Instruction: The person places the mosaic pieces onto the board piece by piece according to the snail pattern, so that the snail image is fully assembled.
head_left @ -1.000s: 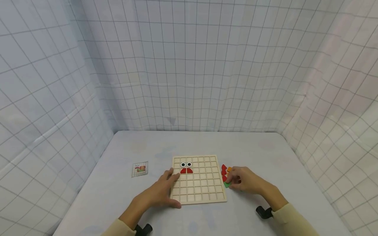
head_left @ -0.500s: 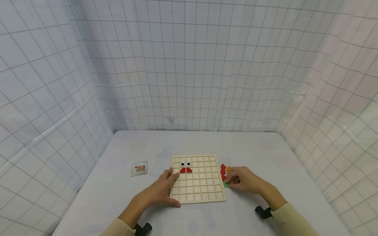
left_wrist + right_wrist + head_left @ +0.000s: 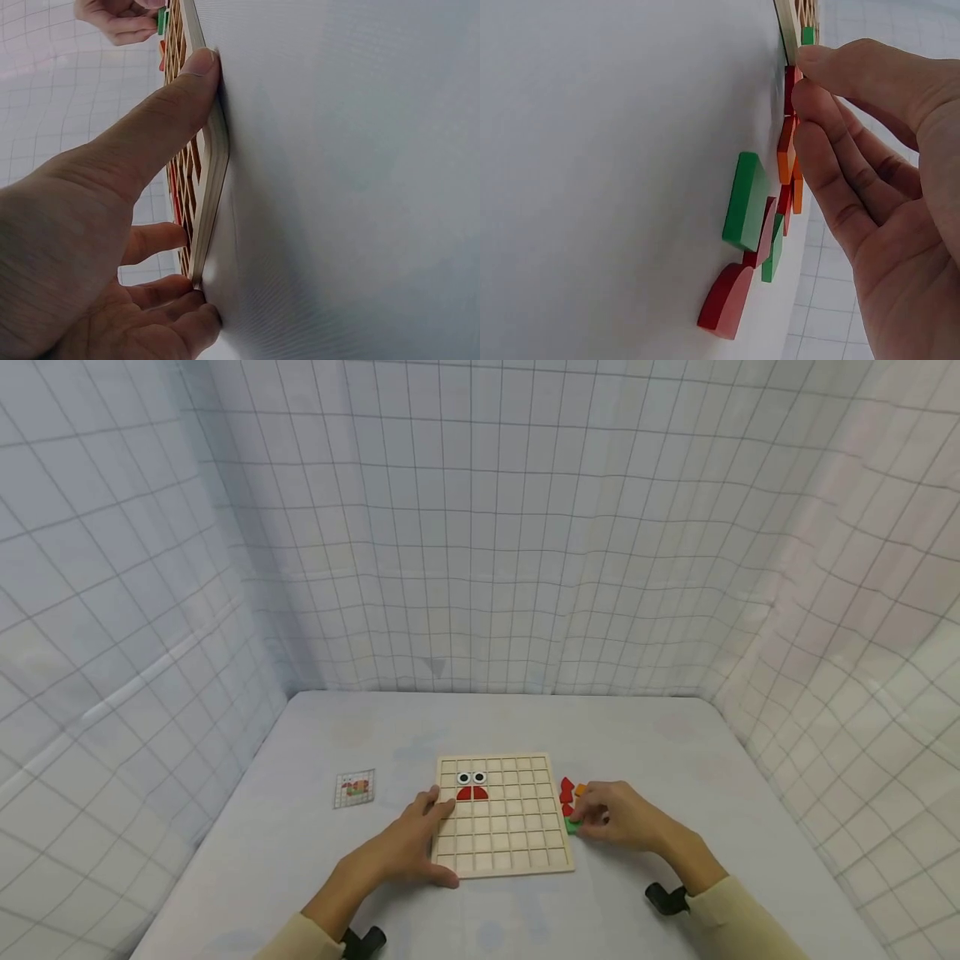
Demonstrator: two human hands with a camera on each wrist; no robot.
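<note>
A pale wooden grid board (image 3: 502, 839) lies on the table. Two eye tiles (image 3: 479, 777) sit in its upper left cells, with two red curved tiles (image 3: 481, 793) right below them. My left hand (image 3: 405, 847) rests at the board's near left corner, thumb (image 3: 169, 105) over the front edge and fingers spread along the left side. At the board's right edge my right hand (image 3: 618, 814) pinches a small green tile (image 3: 572, 827) between thumb and fingertips. The right wrist view shows only a bit of that green tile (image 3: 808, 35), beyond the thumb tip.
Right of the board lie loose red tiles (image 3: 567, 789) and an orange tile (image 3: 581, 790), partly behind the right hand. Nearer the right wrist camera are a green block (image 3: 744, 202) and a red curved block (image 3: 727, 300). A picture card (image 3: 354, 788) lies left of the board.
The right hand has shifted slightly left and away from me, and the green tile has moved with it toward the board's edge. My left hand stays in place on the board.
</note>
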